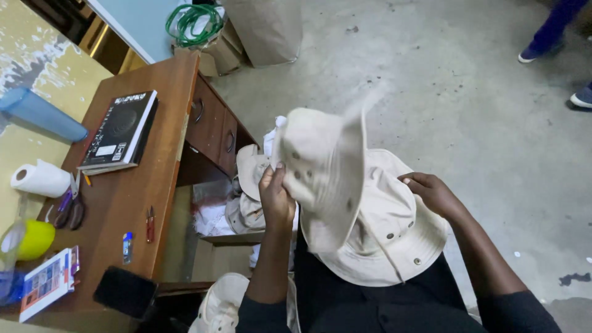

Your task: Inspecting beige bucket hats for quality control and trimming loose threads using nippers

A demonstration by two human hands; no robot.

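Two bare hands hold one cream cotton bucket hat with a wide brim and metal eyelets [364,209] over the lap. The left hand [275,200] is closed in a pinch on the crown side, thumb and fingers gripping the fabric beside the eyelets; the cloth above those fingers is lifted and motion-blurred. The right hand [435,192] rests on the far edge of the brim, fingers curled onto it, though whether they clamp or only press cannot be told. Judged from this, work on this hat is under way, not finished.

Below the left wrist, another cream hat [221,302] lies near the knee. Just beyond the left fingers, more cream hats [250,185] sit piled in an open carton, so several pieces appear outstanding.

Further left stands a brown wooden desk with drawers [166,123], carrying small red-handled snips [150,223], purple-handled scissors [69,206], a white paper roll [40,179] and a black book [120,126]. Farthest out, a person's blue shoes [558,43] stand on the grey concrete floor [462,111].
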